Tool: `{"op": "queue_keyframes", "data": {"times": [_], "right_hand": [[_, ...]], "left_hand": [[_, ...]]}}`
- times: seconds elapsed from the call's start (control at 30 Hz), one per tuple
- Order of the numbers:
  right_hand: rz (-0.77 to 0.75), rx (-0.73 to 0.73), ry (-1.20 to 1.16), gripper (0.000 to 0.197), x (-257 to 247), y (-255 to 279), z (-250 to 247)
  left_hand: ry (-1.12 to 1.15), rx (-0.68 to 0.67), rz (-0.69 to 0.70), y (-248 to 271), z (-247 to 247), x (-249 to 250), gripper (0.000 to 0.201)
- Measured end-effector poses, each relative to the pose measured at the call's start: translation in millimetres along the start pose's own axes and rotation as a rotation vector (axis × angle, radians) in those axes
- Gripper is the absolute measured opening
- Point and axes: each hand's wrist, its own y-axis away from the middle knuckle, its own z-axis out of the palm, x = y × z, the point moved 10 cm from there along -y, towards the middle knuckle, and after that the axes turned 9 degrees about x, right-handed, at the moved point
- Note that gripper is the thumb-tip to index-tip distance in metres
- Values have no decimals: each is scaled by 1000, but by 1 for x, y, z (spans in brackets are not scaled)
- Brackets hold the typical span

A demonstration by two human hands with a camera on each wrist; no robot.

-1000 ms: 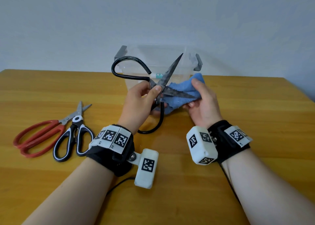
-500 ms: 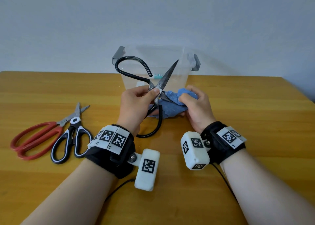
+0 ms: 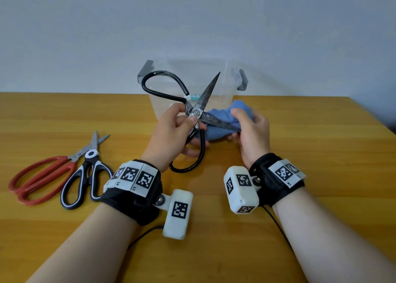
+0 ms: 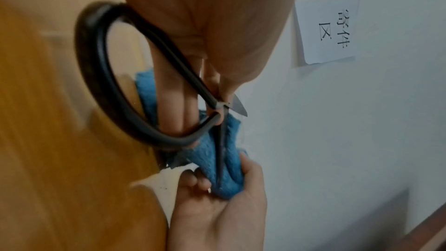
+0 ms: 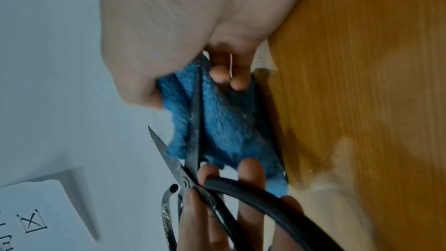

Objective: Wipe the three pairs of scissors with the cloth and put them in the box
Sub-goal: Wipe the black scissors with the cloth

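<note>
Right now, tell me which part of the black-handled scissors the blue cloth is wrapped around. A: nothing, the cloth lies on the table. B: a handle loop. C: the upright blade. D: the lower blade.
D: the right hand holds the blue cloth folded around the lower blade of the black-handled scissors, while the other blade points up bare.

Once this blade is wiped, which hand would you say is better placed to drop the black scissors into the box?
Left, probably. The left hand already grips the black scissors at the pivot, just before the box; the right hand is wrapped around the cloth.
</note>
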Motion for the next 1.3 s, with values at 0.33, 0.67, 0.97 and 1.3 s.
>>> {"op": "queue_keyframes", "data": {"times": [0.33, 0.67, 0.97, 1.3], "right_hand": [[-306, 123, -8, 19, -49, 6, -23], [-424, -194, 374, 37, -45, 24, 15], [-390, -377, 543, 8, -45, 29, 22], [-444, -263, 636, 22, -69, 38, -8]], "left_hand": [[160, -44, -43, 10, 18, -8, 17], [124, 56, 23, 11, 13, -13, 14], [196, 15, -13, 16, 12, -15, 17], [173, -40, -26, 40, 11, -16, 17]]}}
